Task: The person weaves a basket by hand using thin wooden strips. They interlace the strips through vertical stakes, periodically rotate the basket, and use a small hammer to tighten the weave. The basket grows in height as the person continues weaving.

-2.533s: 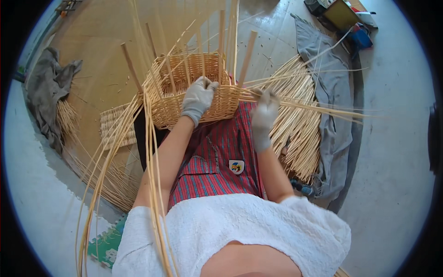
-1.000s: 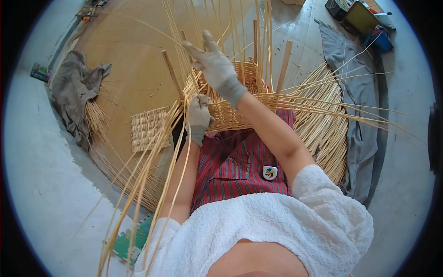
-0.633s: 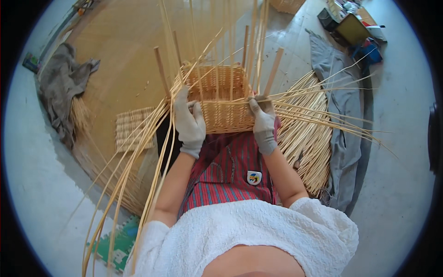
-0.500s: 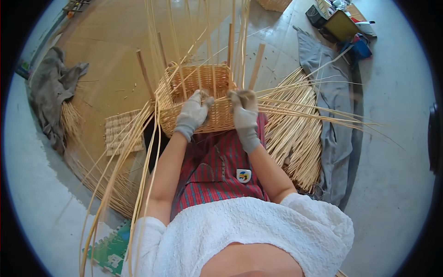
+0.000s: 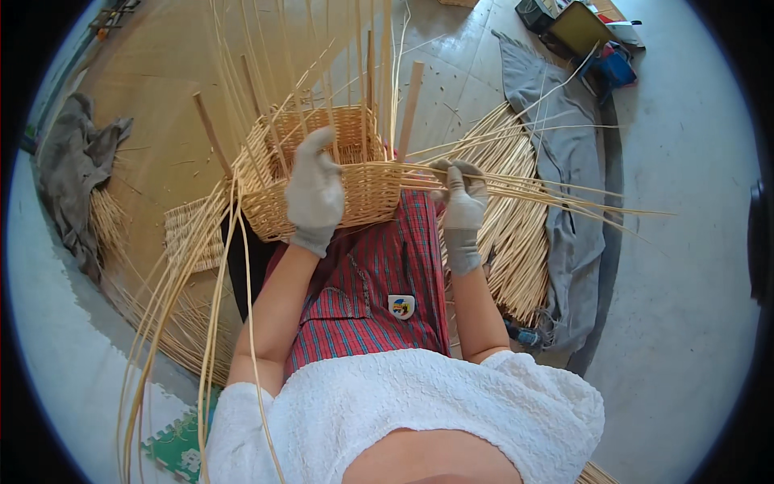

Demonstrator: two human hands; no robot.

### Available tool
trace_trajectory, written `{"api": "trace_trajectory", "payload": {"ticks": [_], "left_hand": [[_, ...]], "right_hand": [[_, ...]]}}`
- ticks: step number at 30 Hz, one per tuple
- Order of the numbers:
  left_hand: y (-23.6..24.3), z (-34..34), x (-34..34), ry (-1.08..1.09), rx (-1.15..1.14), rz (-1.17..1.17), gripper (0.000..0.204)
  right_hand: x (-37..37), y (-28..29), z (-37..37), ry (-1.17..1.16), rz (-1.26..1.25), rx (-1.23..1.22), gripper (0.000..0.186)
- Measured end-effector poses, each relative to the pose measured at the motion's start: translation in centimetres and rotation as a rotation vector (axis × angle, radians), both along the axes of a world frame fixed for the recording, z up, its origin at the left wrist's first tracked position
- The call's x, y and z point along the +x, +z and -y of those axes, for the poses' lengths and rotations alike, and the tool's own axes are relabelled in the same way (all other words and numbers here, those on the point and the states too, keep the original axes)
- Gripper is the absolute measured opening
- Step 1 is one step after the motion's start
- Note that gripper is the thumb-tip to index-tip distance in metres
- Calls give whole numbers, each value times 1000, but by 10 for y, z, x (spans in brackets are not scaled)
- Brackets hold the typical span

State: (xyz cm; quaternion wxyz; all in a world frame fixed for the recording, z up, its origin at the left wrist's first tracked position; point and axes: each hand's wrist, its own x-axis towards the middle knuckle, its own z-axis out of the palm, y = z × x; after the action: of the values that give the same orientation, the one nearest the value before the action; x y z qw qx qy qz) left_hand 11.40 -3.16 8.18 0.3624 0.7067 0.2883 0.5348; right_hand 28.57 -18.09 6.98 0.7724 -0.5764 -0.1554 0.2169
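Note:
A half-woven wicker basket (image 5: 367,189) rests on my lap, with several upright stakes rising from its rim. My left hand (image 5: 314,189), in a grey glove, lies flat against the basket's near wall, fingers up over the rim. Just right of the basket, my gloved right hand (image 5: 461,194) is closed on a bundle of long cane strands (image 5: 564,198) that run out to the right from the basket's side. More long strands (image 5: 189,298) hang from the basket's left side down past my left arm.
A pile of cane rods (image 5: 516,242) lies on a grey cloth (image 5: 568,169) to my right. A small woven mat (image 5: 189,238) and another grey cloth (image 5: 72,173) lie at left. Bags and boxes (image 5: 592,32) stand at the top right.
My hands have moved apart. The left stays on the basket's front wall; the right has shifted out to the basket's right side, pulling the strands sideways.

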Motion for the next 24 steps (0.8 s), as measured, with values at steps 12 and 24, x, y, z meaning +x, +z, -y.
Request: {"api": "trace_trajectory", "payload": {"ticks": [12,24], "left_hand": [[-14,-6,49,-291,-760,-312,24],[-8,18,26,-32,309,-631,74]], "right_hand": [[48,2,-65,-226,635,279,57],[83,-21,-62,-168,317,236,35]]}}
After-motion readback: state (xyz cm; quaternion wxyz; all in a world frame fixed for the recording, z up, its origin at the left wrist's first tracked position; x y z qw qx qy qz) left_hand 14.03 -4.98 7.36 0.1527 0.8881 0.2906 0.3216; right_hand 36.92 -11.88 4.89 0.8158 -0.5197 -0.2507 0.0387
